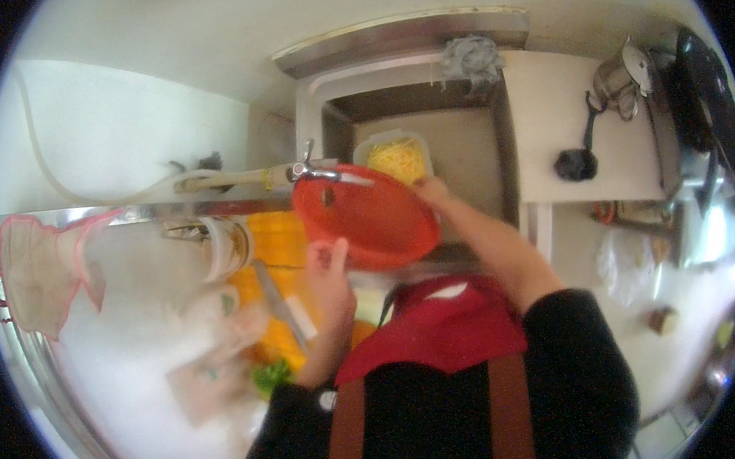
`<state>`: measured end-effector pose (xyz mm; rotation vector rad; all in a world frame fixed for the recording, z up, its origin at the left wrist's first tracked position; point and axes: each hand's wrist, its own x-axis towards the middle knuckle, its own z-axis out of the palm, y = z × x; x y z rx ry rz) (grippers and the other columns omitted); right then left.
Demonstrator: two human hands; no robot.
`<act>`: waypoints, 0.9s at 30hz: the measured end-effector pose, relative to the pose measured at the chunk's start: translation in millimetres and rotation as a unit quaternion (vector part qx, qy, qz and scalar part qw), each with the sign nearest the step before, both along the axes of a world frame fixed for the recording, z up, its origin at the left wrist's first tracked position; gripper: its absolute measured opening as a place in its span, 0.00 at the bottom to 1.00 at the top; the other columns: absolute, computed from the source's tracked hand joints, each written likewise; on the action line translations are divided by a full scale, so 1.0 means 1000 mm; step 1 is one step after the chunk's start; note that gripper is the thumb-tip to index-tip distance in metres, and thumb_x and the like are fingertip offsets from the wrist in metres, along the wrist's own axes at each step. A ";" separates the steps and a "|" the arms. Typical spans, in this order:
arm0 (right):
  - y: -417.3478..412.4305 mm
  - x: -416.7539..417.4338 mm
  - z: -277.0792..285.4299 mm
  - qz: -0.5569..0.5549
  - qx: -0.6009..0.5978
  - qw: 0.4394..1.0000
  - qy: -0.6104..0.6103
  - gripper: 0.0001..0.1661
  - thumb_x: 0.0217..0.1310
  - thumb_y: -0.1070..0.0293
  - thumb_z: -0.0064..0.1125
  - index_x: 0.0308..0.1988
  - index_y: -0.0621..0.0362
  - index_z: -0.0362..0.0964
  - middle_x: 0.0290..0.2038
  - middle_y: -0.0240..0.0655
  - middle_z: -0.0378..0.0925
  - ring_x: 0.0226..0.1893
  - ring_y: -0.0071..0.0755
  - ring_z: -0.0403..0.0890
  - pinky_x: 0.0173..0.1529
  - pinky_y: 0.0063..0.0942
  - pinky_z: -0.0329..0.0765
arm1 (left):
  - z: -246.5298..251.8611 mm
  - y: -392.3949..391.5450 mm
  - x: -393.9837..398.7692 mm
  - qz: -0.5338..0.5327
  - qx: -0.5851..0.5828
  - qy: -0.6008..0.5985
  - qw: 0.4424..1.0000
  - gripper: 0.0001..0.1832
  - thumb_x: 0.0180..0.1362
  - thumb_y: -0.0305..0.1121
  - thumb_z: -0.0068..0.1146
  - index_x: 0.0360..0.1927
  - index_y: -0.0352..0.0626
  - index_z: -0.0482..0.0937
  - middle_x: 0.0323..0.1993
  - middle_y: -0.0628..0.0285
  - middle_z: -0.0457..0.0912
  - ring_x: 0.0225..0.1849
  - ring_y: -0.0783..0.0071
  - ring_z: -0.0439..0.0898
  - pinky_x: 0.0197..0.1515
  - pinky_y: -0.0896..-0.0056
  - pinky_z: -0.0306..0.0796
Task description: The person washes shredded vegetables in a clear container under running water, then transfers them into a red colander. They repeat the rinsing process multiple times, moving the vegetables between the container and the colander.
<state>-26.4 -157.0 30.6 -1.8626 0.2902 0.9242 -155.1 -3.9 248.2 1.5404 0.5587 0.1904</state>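
Note:
Both hands hold a red plastic basin by its rim, tilted beneath a chrome faucet. My left hand grips the near left edge. At the far right edge, my right hand has its fingers on the rim. A small dark spot shows inside the basin, too blurred to name. Just beyond it, a clear plastic container of yellow shredded strips stands in the sink. The basin hides part of the container and the sink's left side.
Left of me, a knife lies on a yellow-orange checked cloth, beside a white tub and green leaves. A grey rag hangs over the sink's back edge. A black ladle and metal pot are right.

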 end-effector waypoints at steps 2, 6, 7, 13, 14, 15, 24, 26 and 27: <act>-0.014 0.004 0.017 -0.066 0.084 0.992 0.060 0.29 0.47 0.60 0.58 0.49 0.59 0.66 0.46 0.42 0.71 0.47 0.39 0.72 0.49 0.28 0.69 | -0.032 -0.001 -0.003 -0.019 -0.005 -0.042 0.999 0.07 0.52 0.27 0.54 0.30 0.45 0.66 0.29 0.69 0.68 0.31 0.82 0.66 0.36 0.81 0.61; -0.012 0.010 -0.001 -0.186 0.165 0.968 0.017 0.30 0.46 0.70 0.57 0.53 0.59 0.61 0.48 0.38 0.70 0.48 0.35 0.71 0.49 0.29 0.70 | -0.048 -0.005 -0.010 -0.045 -0.073 -0.041 0.995 0.08 0.53 0.25 0.51 0.36 0.43 0.65 0.35 0.65 0.72 0.37 0.76 0.71 0.43 0.72 0.66; -0.013 0.011 -0.005 -0.237 0.221 0.946 0.030 0.31 0.46 0.73 0.56 0.53 0.59 0.60 0.49 0.37 0.69 0.48 0.35 0.71 0.49 0.30 0.70 | -0.052 -0.004 -0.013 -0.043 -0.064 -0.040 0.996 0.09 0.53 0.26 0.51 0.36 0.43 0.65 0.35 0.64 0.72 0.38 0.76 0.71 0.43 0.72 0.66; -0.010 0.023 -0.021 -0.349 0.335 0.873 0.062 0.31 0.46 0.86 0.47 0.54 0.60 0.59 0.50 0.37 0.69 0.48 0.36 0.70 0.49 0.32 0.70 | -0.057 -0.005 -0.027 -0.041 -0.047 -0.002 0.998 0.10 0.54 0.27 0.52 0.37 0.43 0.63 0.36 0.63 0.70 0.39 0.74 0.70 0.45 0.70 0.66; -0.010 0.024 -0.023 -0.360 0.350 0.863 0.064 0.31 0.46 0.88 0.46 0.53 0.60 0.60 0.49 0.37 0.69 0.47 0.36 0.71 0.49 0.31 0.70 | -0.058 -0.005 -0.028 -0.045 -0.035 -0.001 0.998 0.11 0.54 0.28 0.52 0.37 0.43 0.63 0.36 0.63 0.70 0.40 0.73 0.70 0.45 0.69 0.66; -0.009 0.025 -0.021 -0.375 0.346 0.857 0.067 0.30 0.46 0.88 0.46 0.53 0.60 0.60 0.48 0.37 0.70 0.46 0.36 0.71 0.48 0.31 0.71 | -0.060 -0.004 -0.031 -0.044 -0.023 -0.001 0.999 0.11 0.54 0.28 0.52 0.37 0.43 0.63 0.37 0.63 0.70 0.40 0.73 0.70 0.46 0.69 0.66; -0.064 0.047 0.094 -0.260 0.409 0.871 -0.084 0.24 0.43 0.84 0.53 0.46 0.63 0.64 0.35 0.34 0.72 0.36 0.27 0.73 0.41 0.24 0.72 | -0.136 0.033 -0.020 -0.012 -0.105 0.073 0.992 0.11 0.56 0.30 0.49 0.41 0.39 0.65 0.39 0.59 0.72 0.43 0.67 0.73 0.45 0.63 0.71; -0.080 0.044 0.139 -0.202 0.359 0.895 -0.172 0.23 0.43 0.82 0.55 0.44 0.62 0.64 0.33 0.33 0.71 0.33 0.24 0.72 0.38 0.21 0.71 | -0.156 0.029 -0.001 -0.058 -0.175 0.103 0.977 0.12 0.57 0.31 0.48 0.43 0.39 0.65 0.40 0.58 0.73 0.43 0.66 0.74 0.46 0.63 0.71; -0.082 0.042 0.156 -0.180 0.325 0.905 -0.205 0.22 0.43 0.81 0.56 0.43 0.62 0.64 0.32 0.32 0.71 0.32 0.23 0.72 0.37 0.21 0.70 | -0.163 0.025 0.012 -0.056 -0.202 0.131 0.969 0.13 0.57 0.32 0.48 0.43 0.38 0.66 0.39 0.59 0.73 0.41 0.68 0.74 0.44 0.64 0.72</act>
